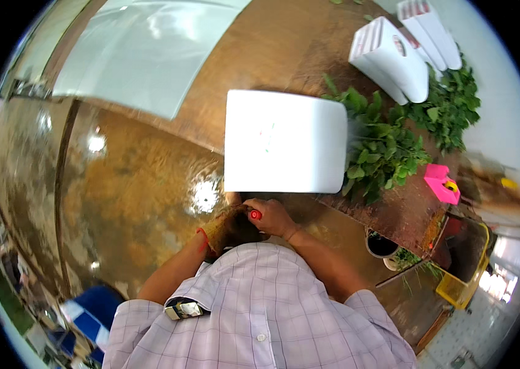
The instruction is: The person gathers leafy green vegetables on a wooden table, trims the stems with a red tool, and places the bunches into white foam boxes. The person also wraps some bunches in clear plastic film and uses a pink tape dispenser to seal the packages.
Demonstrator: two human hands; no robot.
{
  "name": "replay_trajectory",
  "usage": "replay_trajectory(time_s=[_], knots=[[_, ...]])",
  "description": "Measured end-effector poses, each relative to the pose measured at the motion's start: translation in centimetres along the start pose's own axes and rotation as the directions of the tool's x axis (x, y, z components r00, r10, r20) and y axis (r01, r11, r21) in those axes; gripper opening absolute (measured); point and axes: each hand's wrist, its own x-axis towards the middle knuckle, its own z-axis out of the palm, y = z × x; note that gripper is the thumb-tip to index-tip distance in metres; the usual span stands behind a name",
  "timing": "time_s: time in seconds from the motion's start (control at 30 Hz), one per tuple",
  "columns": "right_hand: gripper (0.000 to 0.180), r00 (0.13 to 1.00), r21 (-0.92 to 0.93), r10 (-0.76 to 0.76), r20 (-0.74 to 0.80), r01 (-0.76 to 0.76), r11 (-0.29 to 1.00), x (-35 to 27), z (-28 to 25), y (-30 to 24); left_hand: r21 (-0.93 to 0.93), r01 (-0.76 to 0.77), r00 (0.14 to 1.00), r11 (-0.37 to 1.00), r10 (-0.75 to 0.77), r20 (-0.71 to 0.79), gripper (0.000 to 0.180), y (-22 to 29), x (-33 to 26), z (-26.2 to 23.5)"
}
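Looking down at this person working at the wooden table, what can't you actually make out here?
- Head view: the small red-tipped thing in the right hand; fingers cover all but its tip.
- Gloved left hand: its grip is hidden behind the wrist and shirt.
- White foam box: contents out of sight.
- Pink object beside the leafy greens: too small and blurred.

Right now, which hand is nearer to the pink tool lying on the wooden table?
Right. The right hand, gripping something red-tipped, sits left of the pink tool; the gloved left hand lies farther left, beside the right hand.
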Motion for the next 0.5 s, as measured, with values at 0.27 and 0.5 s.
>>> replay_trajectory(time_s=[0.27,0.5], knots=[[0.032,0.567,0.053,0.673,-0.475,-0.745,0.665,-5.1,-2.2,14.6,-0.079,0.193,0.964,0.978,-0.204,-0.168,0.046,7.4,-4.1,-8.2],[0.031,0.289,-0.200,0.918,-0.271,-0.950,0.240,-8.5,-5.5,24.6,0.031,0.110,0.915,0.993,-0.089,-0.394,0.036,10.6,-8.8,-13.0]])
